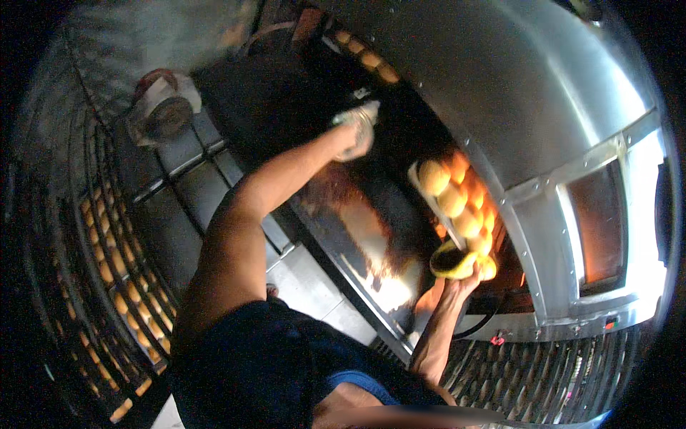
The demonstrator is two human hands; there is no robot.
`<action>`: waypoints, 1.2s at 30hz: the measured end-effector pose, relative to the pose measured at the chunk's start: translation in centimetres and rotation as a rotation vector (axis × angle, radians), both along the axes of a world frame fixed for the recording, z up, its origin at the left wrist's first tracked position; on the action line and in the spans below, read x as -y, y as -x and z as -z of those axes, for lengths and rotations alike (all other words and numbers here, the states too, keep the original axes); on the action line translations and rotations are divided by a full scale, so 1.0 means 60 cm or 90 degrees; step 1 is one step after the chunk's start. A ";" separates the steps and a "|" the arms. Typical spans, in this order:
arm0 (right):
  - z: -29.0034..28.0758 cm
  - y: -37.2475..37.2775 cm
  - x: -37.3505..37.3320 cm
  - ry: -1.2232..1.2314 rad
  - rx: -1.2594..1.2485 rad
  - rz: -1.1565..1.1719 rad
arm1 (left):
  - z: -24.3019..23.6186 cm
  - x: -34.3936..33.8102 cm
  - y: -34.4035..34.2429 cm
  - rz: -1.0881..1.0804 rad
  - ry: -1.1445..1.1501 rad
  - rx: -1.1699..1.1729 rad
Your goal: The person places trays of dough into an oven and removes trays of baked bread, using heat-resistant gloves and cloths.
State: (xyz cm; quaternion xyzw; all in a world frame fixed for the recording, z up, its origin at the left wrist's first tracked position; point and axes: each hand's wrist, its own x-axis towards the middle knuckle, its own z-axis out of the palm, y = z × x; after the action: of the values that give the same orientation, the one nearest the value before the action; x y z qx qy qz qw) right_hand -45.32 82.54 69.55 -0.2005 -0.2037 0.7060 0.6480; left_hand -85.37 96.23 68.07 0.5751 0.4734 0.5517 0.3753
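My right hand is closed round a yellow cloth or mitt at the near end of a tray. Round golden bread rolls crowd this tray, which sits tilted at the glowing oven mouth. My left arm reaches forward over a dark surface. At its end, my left hand is closed on a pale cloth, blurred by motion. Whether that cloth touches anything underneath is hard to see.
Racks of rolls stand at the left. More rolls lie at the far opening. A steel oven hood curves along the right. A slotted rack stands at the lower right. A round object with cloth is at the upper left.
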 end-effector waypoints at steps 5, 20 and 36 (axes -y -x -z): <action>-0.015 -0.037 0.015 -0.066 0.087 0.142 | -0.036 -0.214 0.214 -0.451 -0.456 -0.290; 0.041 0.059 -0.018 0.103 -0.017 0.158 | -0.072 -0.293 0.298 -0.091 0.179 -1.405; -0.026 -0.071 0.229 0.146 0.022 0.107 | -0.104 0.448 0.087 -0.458 -0.051 -0.742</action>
State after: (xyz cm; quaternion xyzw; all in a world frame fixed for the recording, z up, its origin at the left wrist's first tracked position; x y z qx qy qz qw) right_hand -41.06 68.81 71.09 -0.3013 -0.1153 0.6641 0.6745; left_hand -90.59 69.34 74.32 0.5984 0.7388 0.2598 -0.1693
